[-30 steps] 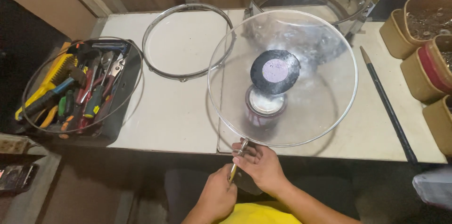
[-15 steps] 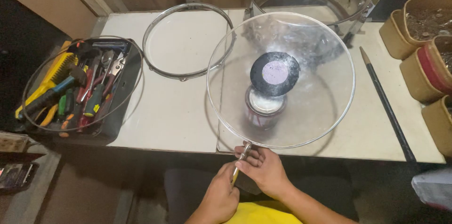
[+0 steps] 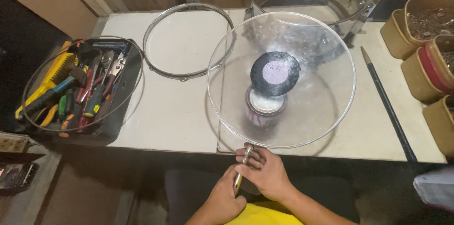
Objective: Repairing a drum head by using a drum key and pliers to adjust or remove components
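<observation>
A clear round drum head [image 3: 312, 111] with a dark circular patch [image 3: 275, 73] at its centre rests tilted on a small can [image 3: 265, 108] on the white table [image 3: 175, 111]. At the drum head's near rim both my hands hold a thin metal tool [image 3: 246, 155] whose tip touches the rim. My right hand [image 3: 268, 177] has its fingers wrapped around the tool's upper part. My left hand [image 3: 221, 202] grips its lower end from below, just off the table's front edge.
A metal hoop [image 3: 156, 59] lies on the table at the back left. A metal drum shell [image 3: 359, 3] stands behind the drum head. A black tray of hand tools [image 3: 113, 125] with a wire ring sits left. A long dark stick [image 3: 385, 104] and tan boxes [image 3: 395, 31] are right.
Both hands stay at the drum head's near rim with the tool. The drum head's tilt has shifted only slightly.
</observation>
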